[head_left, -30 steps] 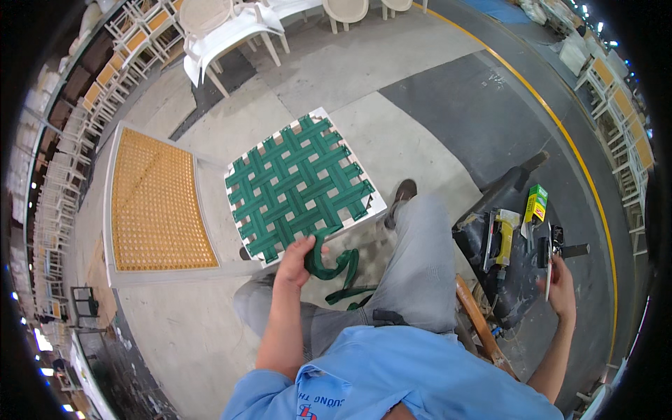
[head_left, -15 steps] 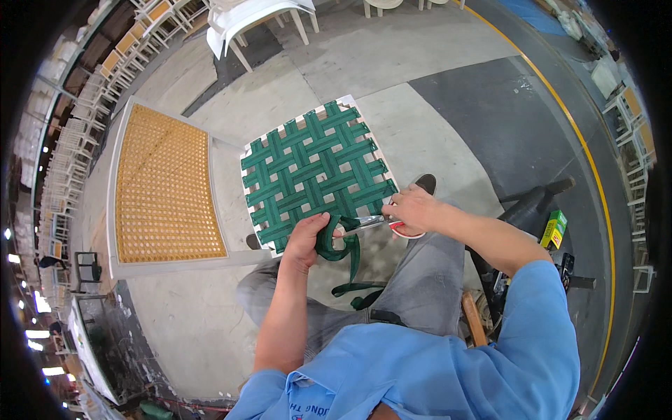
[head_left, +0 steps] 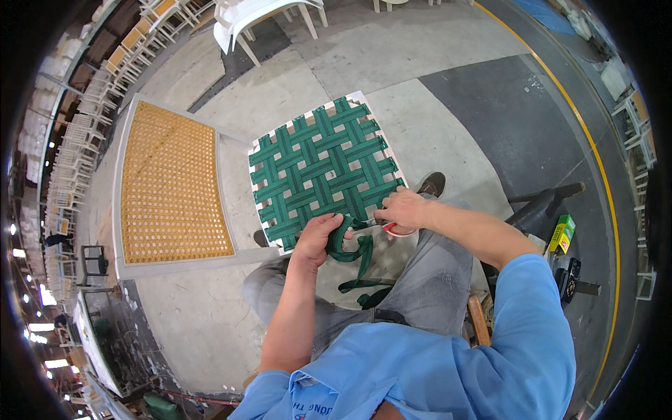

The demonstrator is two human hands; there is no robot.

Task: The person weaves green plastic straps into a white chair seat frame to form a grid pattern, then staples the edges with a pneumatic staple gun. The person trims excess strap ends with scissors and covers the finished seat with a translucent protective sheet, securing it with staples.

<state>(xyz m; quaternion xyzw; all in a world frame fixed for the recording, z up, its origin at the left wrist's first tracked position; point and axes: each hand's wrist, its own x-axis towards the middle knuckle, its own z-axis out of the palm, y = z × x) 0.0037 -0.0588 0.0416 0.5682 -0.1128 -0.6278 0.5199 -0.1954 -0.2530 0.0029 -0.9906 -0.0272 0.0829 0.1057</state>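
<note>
Pinching a loose green strap, both hands' fingers meet at the woven seat frame.

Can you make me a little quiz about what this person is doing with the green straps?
1. True or false: the left hand grips the loose green strap.
2. What lies left of the green woven seat? A) a yellow cane panel B) a blue bucket C) a ladder
3. Which hand holds the red-handled tool at the seat's near edge?

Key: 1 true; 2 A, the yellow cane panel; 3 the right hand.
</note>
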